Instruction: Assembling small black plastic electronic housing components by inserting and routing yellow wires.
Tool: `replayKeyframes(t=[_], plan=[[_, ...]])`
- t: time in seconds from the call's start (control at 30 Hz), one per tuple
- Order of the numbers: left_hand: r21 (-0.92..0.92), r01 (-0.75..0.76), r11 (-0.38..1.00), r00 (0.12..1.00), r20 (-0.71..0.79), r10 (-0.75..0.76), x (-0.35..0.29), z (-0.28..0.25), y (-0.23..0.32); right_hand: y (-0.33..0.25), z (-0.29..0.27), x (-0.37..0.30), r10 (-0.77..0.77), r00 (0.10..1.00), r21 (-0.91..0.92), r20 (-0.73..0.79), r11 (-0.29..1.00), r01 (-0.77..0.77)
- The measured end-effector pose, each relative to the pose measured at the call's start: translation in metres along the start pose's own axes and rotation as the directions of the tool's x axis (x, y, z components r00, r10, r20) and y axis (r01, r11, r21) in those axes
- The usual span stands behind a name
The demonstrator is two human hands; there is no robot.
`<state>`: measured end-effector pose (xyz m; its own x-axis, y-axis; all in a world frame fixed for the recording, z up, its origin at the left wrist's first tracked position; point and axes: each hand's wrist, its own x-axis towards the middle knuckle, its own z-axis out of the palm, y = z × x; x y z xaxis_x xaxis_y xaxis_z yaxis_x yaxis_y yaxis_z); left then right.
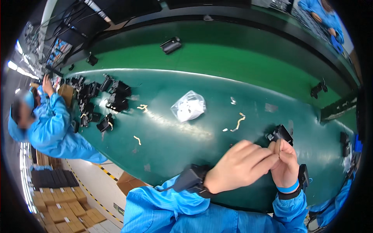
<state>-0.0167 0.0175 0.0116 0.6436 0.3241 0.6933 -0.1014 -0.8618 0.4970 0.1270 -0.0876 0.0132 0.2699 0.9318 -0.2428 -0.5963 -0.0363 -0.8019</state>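
Observation:
My left hand (243,165) reaches across to my right hand (286,167), and their fingertips meet over the right part of the table. Both hands are closed in a pinch around something too small or too hidden to name. A blue band circles my right wrist. Just beyond the fingertips lies a small black plastic part (284,134) with a pale piece at its left end; the fingers cover its near edge. Farther off, a curled yellowish strip (238,122) lies on the table beside a small white bit (225,129).
The green table (175,155) bears a clear bag of white pieces (189,106) in the middle. Many black plastic parts (118,95) are heaped at the left, near a co-worker in blue (54,120). A black part (170,45) rests on the far green ledge. Cartons (62,209) stand lower left.

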Motion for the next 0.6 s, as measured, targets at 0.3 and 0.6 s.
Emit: replayKeyframes(t=[0.3,0.6], plan=[[0.006,-0.072,0.997,0.997,0.010,0.072,-0.002,-0.011,-0.004,-0.006,0.008,-0.002,0.170,0.982,-0.018,0.084,0.985,-0.169],[0.078,-0.030,0.997,0.998,0.054,0.025,0.006,-0.012,0.006,-0.001,-0.009,0.001,0.261,0.909,0.095,0.323,0.947,-0.306]])
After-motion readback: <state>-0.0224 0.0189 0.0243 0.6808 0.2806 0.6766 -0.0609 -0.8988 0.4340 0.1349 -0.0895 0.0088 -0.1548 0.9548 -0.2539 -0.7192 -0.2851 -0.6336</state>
